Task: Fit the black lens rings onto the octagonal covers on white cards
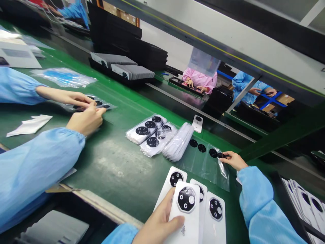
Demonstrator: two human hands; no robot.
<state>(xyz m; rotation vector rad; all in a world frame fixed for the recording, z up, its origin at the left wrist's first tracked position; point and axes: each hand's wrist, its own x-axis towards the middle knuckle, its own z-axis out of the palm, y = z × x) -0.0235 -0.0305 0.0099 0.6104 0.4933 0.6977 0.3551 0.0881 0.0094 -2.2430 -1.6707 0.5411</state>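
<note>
Left hand [158,225] grips cover [186,218] (four white); right hand [235,160], disc [221,155] (four black).

Bare bench [114,169] lies open by the near edge, between a co-worker's sleeve [38,159] at left and the white covers [186,217]. Toward the far edge, bagged cover stacks [152,134] and a clear film sheet [203,166] block the middle; the co-worker's hands [86,115] crowd the left end.
</note>
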